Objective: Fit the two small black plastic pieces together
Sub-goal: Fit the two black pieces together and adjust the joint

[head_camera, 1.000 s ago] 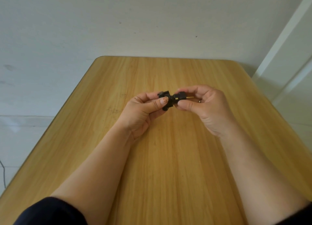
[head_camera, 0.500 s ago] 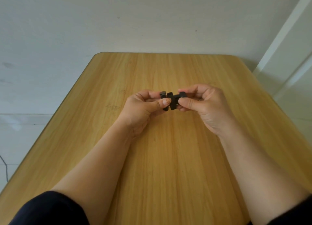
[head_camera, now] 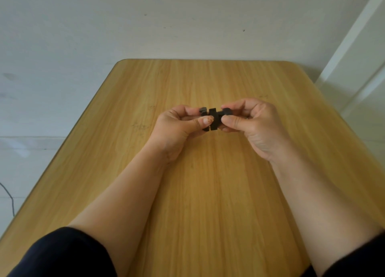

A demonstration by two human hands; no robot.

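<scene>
Two small black plastic pieces meet between my hands, just above the middle of the wooden table [head_camera: 208,193]. My left hand [head_camera: 177,129] pinches the left black piece [head_camera: 203,111] with thumb and fingers; most of it is hidden behind my thumb. My right hand [head_camera: 254,124] grips the right black piece [head_camera: 215,118], whose flat block end sits against the left piece. A thin gap shows between the two blocks. Whether they are locked together I cannot tell.
The table has rounded far corners and stands against a white wall [head_camera: 187,16]. A white door frame [head_camera: 354,47] runs down the right side. A thin dark cable [head_camera: 9,197] hangs left of the table's edge.
The two pieces have come closer, from apart with a yellowish bit showing between them to touching. Both hands turned slightly and stayed over the table's middle.
</scene>
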